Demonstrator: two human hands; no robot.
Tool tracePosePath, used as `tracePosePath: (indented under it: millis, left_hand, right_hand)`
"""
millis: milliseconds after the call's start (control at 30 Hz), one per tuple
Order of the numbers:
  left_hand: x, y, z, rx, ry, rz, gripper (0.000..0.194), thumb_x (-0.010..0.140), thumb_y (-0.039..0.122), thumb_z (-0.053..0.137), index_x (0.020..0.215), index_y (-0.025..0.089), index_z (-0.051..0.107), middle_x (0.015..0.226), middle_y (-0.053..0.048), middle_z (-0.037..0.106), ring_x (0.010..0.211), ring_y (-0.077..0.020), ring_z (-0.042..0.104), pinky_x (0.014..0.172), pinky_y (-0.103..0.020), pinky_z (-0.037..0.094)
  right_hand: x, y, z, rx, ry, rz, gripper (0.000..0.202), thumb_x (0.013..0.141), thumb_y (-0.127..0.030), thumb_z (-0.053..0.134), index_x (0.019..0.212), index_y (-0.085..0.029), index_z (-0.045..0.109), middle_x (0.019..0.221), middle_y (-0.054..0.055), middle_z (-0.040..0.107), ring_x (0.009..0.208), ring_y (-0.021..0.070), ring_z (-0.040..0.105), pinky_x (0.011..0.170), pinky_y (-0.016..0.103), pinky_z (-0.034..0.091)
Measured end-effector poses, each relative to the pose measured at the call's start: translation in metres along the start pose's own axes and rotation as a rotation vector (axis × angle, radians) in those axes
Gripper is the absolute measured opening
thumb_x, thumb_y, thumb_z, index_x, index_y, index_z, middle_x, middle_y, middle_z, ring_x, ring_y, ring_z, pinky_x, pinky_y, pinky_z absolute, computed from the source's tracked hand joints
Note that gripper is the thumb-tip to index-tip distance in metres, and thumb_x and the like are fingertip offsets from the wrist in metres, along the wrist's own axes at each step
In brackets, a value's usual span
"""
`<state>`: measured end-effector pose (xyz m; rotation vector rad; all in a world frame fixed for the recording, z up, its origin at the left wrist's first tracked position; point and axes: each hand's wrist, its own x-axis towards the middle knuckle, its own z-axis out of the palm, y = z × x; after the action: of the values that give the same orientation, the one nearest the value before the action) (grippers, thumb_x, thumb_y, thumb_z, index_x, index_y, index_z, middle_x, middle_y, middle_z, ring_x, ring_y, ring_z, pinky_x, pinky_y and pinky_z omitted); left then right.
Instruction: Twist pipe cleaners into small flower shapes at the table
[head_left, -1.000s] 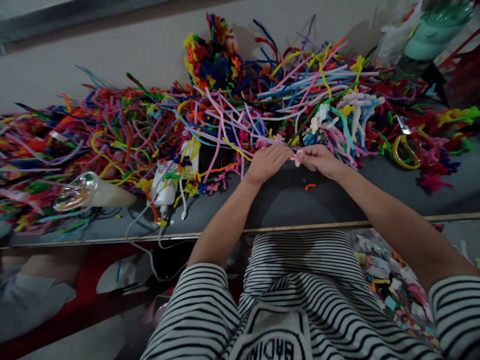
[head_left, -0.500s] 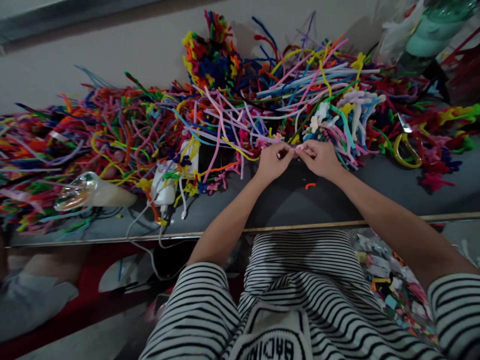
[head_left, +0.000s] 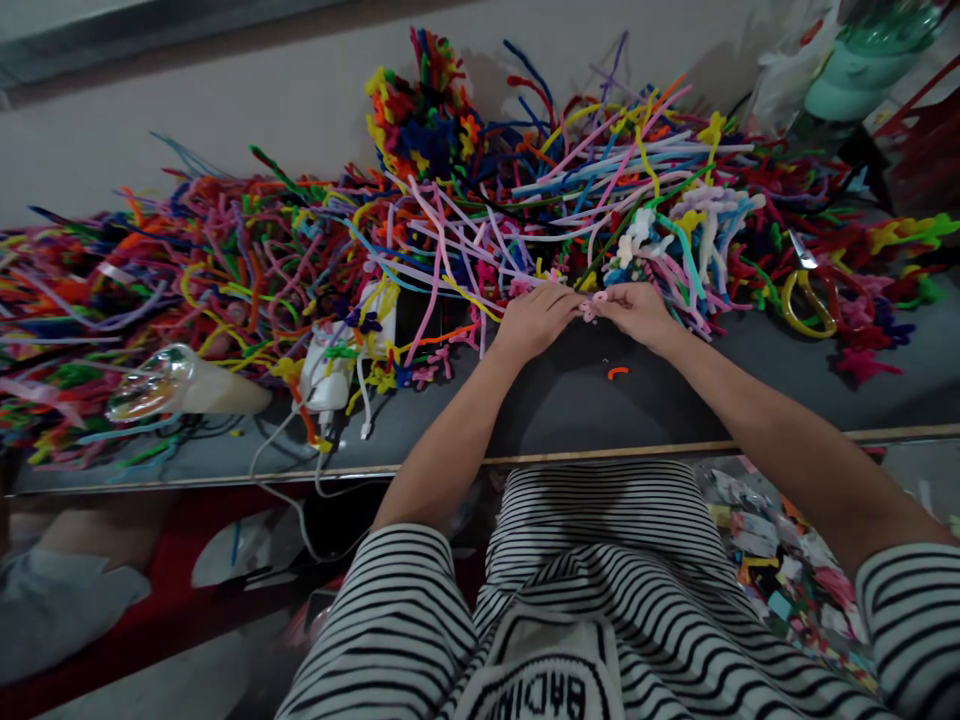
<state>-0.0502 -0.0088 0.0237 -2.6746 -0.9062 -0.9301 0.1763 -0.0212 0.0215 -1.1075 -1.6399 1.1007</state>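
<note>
Between my two hands is a small pink pipe-cleaner flower (head_left: 590, 308), with looped petals showing. My left hand (head_left: 536, 318) has its fingers closed on the flower's left side, its back turned up. From the right, my right hand (head_left: 637, 312) pinches the same flower between thumb and fingers. Both hands are just above the front of the dark table (head_left: 570, 410). Just beyond them lies a heap of pipe cleaners (head_left: 465, 235) in many colours. A short orange piece of pipe cleaner (head_left: 618, 373) rests on the table below my hands.
Yellow-handled scissors (head_left: 808, 305) lie to the right. A white charger (head_left: 328, 375) with cables and a clear plastic cup (head_left: 187, 385) on its side are to the left. A green container (head_left: 851, 75) stands at the back right. Scraps (head_left: 780, 560) are piled below the table.
My left hand has turned so its back faces up and its fingers lie flatter. More of the pink flower shows between my hands.
</note>
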Motion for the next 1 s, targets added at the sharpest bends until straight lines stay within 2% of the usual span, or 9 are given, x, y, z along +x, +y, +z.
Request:
tracePosePath:
  millis: [133,233,333,400,467,533,667,800,1000]
  left_hand:
    - [0.001,0.002,-0.002,0.022,0.001,0.040,0.027,0.107,0.031,0.049,0.107,0.019,0.072,0.104,-0.010,0.078,0.101,-0.0207,0.072,0.079,-0.031,0.052]
    - [0.004,0.012,-0.002,-0.090,0.053,-0.022,0.027,0.105,0.034,0.051,0.098,0.018,0.073,0.096,-0.010,0.077,0.096,-0.0214,0.071,0.081,-0.033,0.052]
    - [0.007,0.021,0.003,-0.356,0.115,-0.262,0.030,0.101,0.037,0.056,0.083,0.018,0.071,0.083,-0.007,0.074,0.081,-0.0176,0.067,0.079,-0.032,0.052]
    - [0.010,0.025,0.010,-0.634,0.110,-0.517,0.028,0.097,0.038,0.062,0.080,0.018,0.070,0.076,-0.004,0.072,0.067,-0.0133,0.061,0.065,-0.027,0.048]
    - [0.012,0.025,0.016,-0.897,0.092,-0.731,0.027,0.093,0.039,0.067,0.077,0.018,0.070,0.068,-0.001,0.067,0.056,-0.0103,0.053,0.053,-0.023,0.041]
    - [0.013,0.024,0.019,-1.068,0.080,-0.825,0.027,0.090,0.042,0.072,0.076,0.018,0.071,0.066,0.000,0.065,0.054,-0.0088,0.050,0.050,-0.022,0.038]
    - [0.012,0.020,0.016,-1.129,0.114,-0.709,0.036,0.083,0.054,0.081,0.082,0.018,0.076,0.076,-0.002,0.072,0.064,-0.0088,0.058,0.059,-0.022,0.045]
    - [0.011,0.018,0.018,-1.109,0.112,-0.628,0.047,0.082,0.065,0.078,0.083,0.018,0.077,0.080,-0.003,0.074,0.070,-0.0107,0.063,0.069,-0.025,0.052]
    - [0.007,0.015,0.029,-0.986,0.083,-0.621,0.040,0.092,0.056,0.071,0.094,0.017,0.079,0.088,-0.006,0.079,0.073,-0.0129,0.068,0.071,-0.027,0.056]
  right_hand:
    - [-0.005,-0.010,0.002,0.021,-0.081,0.044,0.048,0.082,-0.064,0.079,0.076,-0.017,0.077,0.054,0.000,0.056,0.054,0.0112,0.044,0.051,0.027,0.031]
    - [-0.008,-0.013,0.002,-0.051,-0.096,-0.035,0.049,0.085,-0.066,0.075,0.078,-0.017,0.077,0.054,-0.001,0.053,0.055,0.0120,0.045,0.053,0.028,0.031]
    - [-0.012,-0.013,0.004,-0.234,0.020,-0.225,0.046,0.091,-0.062,0.068,0.080,-0.017,0.075,0.055,-0.002,0.050,0.054,0.0122,0.043,0.056,0.029,0.031]
    - [-0.014,-0.014,0.007,-0.364,0.120,-0.345,0.044,0.095,-0.056,0.062,0.080,-0.017,0.074,0.055,-0.002,0.048,0.054,0.0123,0.043,0.058,0.029,0.032]
    - [-0.017,-0.016,0.009,-0.450,0.177,-0.399,0.043,0.097,-0.053,0.059,0.079,-0.016,0.072,0.054,-0.002,0.046,0.054,0.0127,0.044,0.060,0.030,0.034]
    - [-0.018,-0.018,0.010,-0.457,0.189,-0.390,0.043,0.098,-0.053,0.058,0.079,-0.017,0.071,0.053,-0.002,0.044,0.054,0.0129,0.044,0.061,0.030,0.035]
    - [-0.017,-0.017,0.005,-0.302,0.118,-0.275,0.046,0.094,-0.060,0.064,0.083,-0.017,0.076,0.052,-0.003,0.045,0.052,0.0117,0.038,0.056,0.029,0.031]
    - [-0.012,-0.010,0.002,-0.109,0.070,-0.142,0.047,0.084,-0.065,0.074,0.083,-0.018,0.080,0.060,0.001,0.063,0.057,0.0125,0.048,0.055,0.027,0.036]
    - [-0.007,-0.008,0.005,0.121,0.097,-0.023,0.046,0.072,-0.065,0.085,0.076,-0.020,0.080,0.075,0.005,0.075,0.068,0.0157,0.063,0.060,0.027,0.046]
